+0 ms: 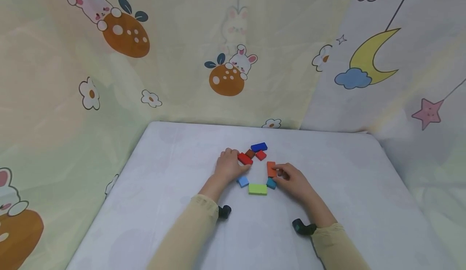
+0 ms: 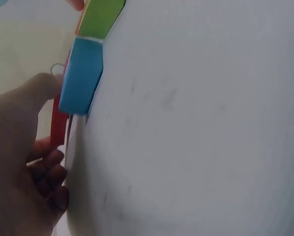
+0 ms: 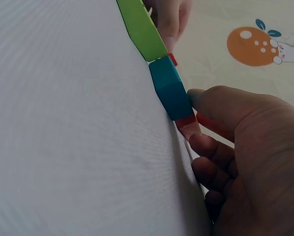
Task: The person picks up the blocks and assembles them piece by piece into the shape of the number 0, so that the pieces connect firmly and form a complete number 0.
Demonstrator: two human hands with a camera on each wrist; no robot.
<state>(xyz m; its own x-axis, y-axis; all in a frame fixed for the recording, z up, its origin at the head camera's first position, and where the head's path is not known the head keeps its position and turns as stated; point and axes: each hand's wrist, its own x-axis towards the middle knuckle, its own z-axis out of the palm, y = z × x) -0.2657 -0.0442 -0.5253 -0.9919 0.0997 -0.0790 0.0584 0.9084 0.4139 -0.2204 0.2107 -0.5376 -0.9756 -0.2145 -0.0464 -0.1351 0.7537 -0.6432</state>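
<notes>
My left hand (image 1: 228, 166) holds a long red block (image 1: 245, 158) between thumb and fingers at the left of a rough ring of blocks. The red block (image 2: 58, 123) also shows between thumb and fingers in the left wrist view. On the opposite side, my right hand (image 1: 294, 183) has its curled fingers and thumb at an orange block (image 1: 271, 169). The orange block touches a teal block (image 1: 271, 183) at its near end. In the right wrist view the thumb lies beside the teal block (image 3: 170, 88), and a fingertip meets the orange block (image 3: 188, 127).
A lime green block (image 1: 257, 189) lies at the ring's near side, beside a light blue block (image 1: 242, 181). Toward the far side lie a brown block (image 1: 250, 153), a small red block (image 1: 261, 155) and a dark blue block (image 1: 259, 147). A white cloth covers the table (image 1: 174, 160); printed curtains hang behind.
</notes>
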